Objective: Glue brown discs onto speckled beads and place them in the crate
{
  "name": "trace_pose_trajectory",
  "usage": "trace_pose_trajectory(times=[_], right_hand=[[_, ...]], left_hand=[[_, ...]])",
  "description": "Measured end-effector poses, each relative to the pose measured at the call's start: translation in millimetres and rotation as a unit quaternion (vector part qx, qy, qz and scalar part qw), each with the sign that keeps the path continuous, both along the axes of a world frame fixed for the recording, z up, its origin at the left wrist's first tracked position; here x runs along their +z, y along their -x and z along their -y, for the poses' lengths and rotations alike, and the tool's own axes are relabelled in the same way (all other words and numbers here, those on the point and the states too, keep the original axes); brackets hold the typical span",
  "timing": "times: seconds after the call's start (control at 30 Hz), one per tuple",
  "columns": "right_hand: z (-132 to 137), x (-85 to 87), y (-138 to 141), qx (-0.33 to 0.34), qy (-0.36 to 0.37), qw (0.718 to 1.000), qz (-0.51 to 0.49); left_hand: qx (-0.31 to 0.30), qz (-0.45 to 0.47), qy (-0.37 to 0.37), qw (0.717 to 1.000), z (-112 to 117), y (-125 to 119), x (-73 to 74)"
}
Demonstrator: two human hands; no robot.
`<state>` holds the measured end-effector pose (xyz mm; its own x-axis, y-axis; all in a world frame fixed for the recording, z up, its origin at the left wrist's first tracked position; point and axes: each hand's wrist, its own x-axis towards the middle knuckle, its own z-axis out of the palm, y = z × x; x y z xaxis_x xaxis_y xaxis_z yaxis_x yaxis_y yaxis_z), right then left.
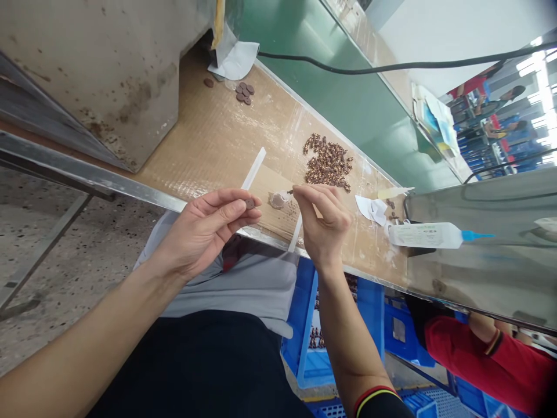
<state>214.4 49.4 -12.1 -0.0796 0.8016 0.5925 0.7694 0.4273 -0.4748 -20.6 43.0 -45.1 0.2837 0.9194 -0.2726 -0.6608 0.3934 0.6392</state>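
The relation that matters is the gap between the two hands: the left hand (209, 229) pinches a small brown disc (249, 204) between thumb and fingers, and the right hand (324, 223), thumb and forefinger pressed together, pinches a small dark piece (290, 191) at its tips. The disc lies to the left of the right hand and a little lower in the view, so the two held things are near each other but apart. The dark piece juts leftward from the fingertips, roughly toward the disc's side; its exact long axis is too small to tell. Between the hands, on the desk (204, 145), sits a small clear container (278, 200), just beside the right fingertips and so nearer that hand. The heap of coppery pieces (328, 161) lies beyond the right hand, while the loose brown discs (244, 93) lie farther off, beyond the left
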Motion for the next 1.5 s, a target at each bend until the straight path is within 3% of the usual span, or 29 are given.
trace_pose_trajectory(times=[0.43, 0.8, 1.5], right_hand=[[-7.7, -9.5, 8.4, 0.028, 0.019, 0.999, -0.012], [7.0, 1.9, 9.5, 0.013, -0.005, 1.000, 0.008], [13.8, -2.2, 7.2, -0.010, -0.018, 0.997, 0.069]], left_hand=[[-0.007, 0.011, -0.001, 1.000, 1.4, 0.8, 0.8], [-0.006, 0.013, 0.004, 1.000, 1.7, 0.1, 1.2], [-0.013, 0.020, 0.000, 1.000, 2.2, 1.0, -1.0]])
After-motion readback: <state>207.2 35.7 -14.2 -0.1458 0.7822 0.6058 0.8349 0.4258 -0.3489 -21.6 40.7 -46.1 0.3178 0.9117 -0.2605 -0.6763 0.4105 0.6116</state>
